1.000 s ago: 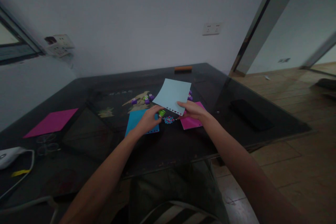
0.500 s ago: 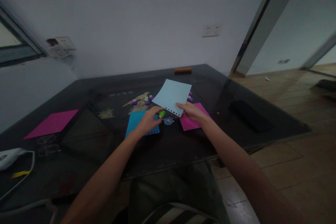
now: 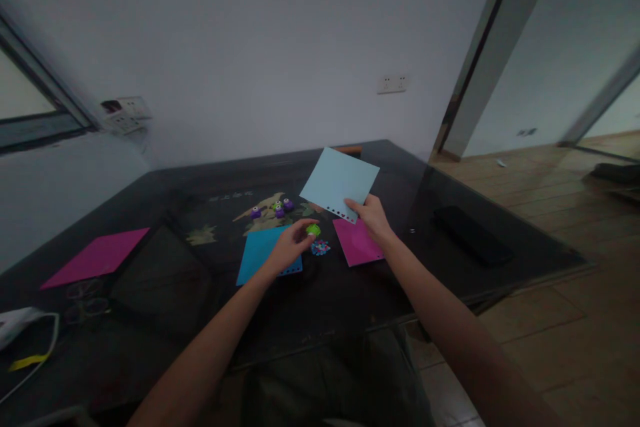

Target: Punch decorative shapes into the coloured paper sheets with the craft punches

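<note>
Single head-worn view, looks forward and down along both forearms. Left hand [image 3: 290, 245] and right hand [image 3: 371, 217] sit mid-frame at arm's reach. Dark tabletop [image 3: 320, 293] lies under them; wall behind, doorway and wooden floor to right.

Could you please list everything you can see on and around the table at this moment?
light blue sheet: 1, holes punched along its near edge, held above the table
green punch: 1, in left fingertips
blue sheet: 1, flat, under the left hand
pink sheets: 2, centre and far left
purple punches: several, mid-table
punched bits: small pile, between blue and pink sheets
table: 1, dark
left hand: holds the green punch
right hand: holds the light blue sheet
</note>
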Action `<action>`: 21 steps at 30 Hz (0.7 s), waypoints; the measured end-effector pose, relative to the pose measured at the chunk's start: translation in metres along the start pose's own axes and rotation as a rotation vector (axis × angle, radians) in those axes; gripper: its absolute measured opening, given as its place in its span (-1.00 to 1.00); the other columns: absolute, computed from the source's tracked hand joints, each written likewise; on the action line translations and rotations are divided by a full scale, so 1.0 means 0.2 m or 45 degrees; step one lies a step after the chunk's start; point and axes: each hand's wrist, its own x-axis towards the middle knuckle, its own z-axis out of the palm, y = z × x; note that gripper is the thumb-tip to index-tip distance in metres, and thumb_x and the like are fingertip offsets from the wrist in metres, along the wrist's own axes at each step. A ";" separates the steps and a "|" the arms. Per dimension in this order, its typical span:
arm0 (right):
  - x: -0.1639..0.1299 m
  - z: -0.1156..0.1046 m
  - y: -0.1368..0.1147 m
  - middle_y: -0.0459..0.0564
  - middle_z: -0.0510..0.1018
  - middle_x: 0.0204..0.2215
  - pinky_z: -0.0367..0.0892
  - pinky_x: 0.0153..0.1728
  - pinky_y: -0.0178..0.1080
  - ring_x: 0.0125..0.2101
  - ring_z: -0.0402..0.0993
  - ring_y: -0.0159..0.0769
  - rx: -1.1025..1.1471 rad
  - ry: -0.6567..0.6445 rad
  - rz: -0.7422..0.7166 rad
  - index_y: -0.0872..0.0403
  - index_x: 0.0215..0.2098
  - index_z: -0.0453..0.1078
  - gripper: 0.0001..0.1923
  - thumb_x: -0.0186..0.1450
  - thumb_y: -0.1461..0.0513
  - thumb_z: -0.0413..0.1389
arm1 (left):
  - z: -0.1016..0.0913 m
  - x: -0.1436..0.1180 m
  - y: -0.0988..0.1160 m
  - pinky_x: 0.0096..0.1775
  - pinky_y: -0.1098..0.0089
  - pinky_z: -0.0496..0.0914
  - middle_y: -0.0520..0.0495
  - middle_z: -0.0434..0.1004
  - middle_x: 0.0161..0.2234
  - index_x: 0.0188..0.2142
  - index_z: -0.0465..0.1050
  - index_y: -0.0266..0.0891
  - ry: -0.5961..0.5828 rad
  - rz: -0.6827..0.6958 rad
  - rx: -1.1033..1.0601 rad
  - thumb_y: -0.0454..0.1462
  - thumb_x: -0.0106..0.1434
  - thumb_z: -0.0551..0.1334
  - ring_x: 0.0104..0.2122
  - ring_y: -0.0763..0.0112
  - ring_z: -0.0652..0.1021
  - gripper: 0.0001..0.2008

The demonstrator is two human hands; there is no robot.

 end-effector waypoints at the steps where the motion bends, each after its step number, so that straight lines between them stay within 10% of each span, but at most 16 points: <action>1: 0.01 -0.01 -0.01 0.06 0.59 -0.32 0.40 -0.28 -0.15 -0.36 0.50 -0.20 0.031 0.036 -0.012 0.17 -0.34 0.43 -0.65 -0.07 0.18 0.28 | 0.01 0.01 0.00 -0.23 0.38 0.41 -0.03 0.50 -0.14 -0.06 0.35 -0.11 -0.004 -0.053 -0.107 -0.19 0.19 0.15 -0.20 0.33 0.52 -0.69; 9: 0.07 -0.14 -0.15 0.02 0.60 -0.35 0.41 -0.35 -0.20 -0.41 0.50 -0.24 0.300 0.219 -0.062 0.14 -0.36 0.44 -0.66 -0.12 0.21 0.30 | 0.03 0.09 0.05 -0.28 0.41 0.40 -0.14 0.46 -0.11 -0.06 0.36 -0.21 0.050 -0.405 -0.804 -0.21 0.23 0.12 -0.30 0.42 0.52 -0.70; 21: 0.08 -0.42 -0.04 0.03 0.60 -0.42 0.41 -0.44 -0.22 -0.51 0.48 -0.27 0.232 0.300 0.009 0.17 -0.38 0.47 -0.67 -0.13 0.21 0.32 | 0.24 0.45 0.00 -0.46 0.44 0.30 -0.08 0.51 -0.40 -0.27 0.39 -0.31 0.045 -0.170 -0.271 -0.19 0.14 0.22 -0.51 0.47 0.45 -0.77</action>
